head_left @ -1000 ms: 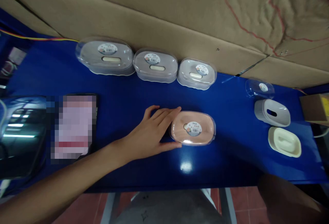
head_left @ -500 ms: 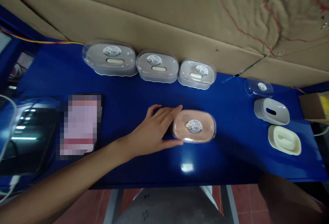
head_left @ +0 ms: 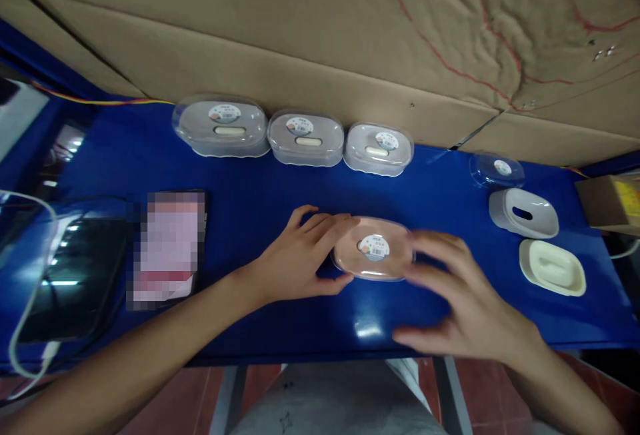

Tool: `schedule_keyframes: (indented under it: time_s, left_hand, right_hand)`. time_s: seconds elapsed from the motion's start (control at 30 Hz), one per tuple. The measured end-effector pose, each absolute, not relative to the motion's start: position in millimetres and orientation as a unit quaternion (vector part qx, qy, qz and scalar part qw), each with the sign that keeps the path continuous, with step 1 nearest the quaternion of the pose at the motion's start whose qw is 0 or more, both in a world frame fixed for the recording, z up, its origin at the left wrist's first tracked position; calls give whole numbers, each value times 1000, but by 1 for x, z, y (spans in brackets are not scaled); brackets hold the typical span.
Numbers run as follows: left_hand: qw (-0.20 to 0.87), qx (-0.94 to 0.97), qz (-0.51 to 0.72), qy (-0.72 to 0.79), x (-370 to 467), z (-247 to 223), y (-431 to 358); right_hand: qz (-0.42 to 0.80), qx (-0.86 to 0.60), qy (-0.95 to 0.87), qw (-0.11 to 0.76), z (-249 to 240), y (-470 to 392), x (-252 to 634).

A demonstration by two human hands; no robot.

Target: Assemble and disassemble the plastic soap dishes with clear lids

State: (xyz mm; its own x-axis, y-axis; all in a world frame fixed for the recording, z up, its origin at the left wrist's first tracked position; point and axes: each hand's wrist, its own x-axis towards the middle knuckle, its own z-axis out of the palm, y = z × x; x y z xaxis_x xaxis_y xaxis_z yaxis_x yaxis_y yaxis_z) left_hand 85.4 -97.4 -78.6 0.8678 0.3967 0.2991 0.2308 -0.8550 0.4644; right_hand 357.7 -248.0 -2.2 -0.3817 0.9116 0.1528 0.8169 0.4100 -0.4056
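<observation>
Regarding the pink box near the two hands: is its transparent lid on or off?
On. The transparent lid covers the pink box: its clear, shiny rim shows around the pink, glinting along the front edge.

The right hand [head_left: 473,308] is blurred; whether it touches the pink case [head_left: 355,262] cannot be told. The label's [head_left: 374,248] print is too small to read. Mosaic hides the phone screen [head_left: 170,245].

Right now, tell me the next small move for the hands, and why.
Perhaps bring the right hand in until its thumb meets the pink box: that hand's blurred fingers are at the box's right end, but the thumb stands apart, while the left hand spans the left end.
</observation>
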Motion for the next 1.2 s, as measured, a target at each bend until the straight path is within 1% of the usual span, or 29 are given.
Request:
schedule_keyframes:
  time_s: [0.17, 0.27, 0.43, 0.57, 0.67, 0.9, 1.0, 1.2]
  left_hand:
    - [223, 941, 192, 169, 85, -79, -98]
    - [231, 941, 183, 169, 84, -80, -97]
    - [243, 940, 162, 175, 83, -83, -97]
    - [201, 952, 152, 174, 83, -87, -100]
    - [170, 958, 156, 168, 83, -89, -101]
    - [159, 964, 134, 167, 83, -87, -102]
    - [158, 965, 123, 169, 84, -87, -102]
    - [149, 968, 120, 163, 83, -86, -101]
  right_hand:
    - [163, -520, -813, 205, -50, -219, 359]
    - [180, -519, -804, 227, -65, -215, 360]
    - [154, -512, -817, 218, -65, -217, 360]
    - [157, -536, -807, 189, -58, -214, 372]
    - [150, -581, -780, 178, -52, -212, 396]
    - [44, -665, -733, 134, -44, -197, 476]
    - [25, -682, -717, 139, -48, -180, 494]
    - [61, -678, -712, 171, -69, -147, 490]
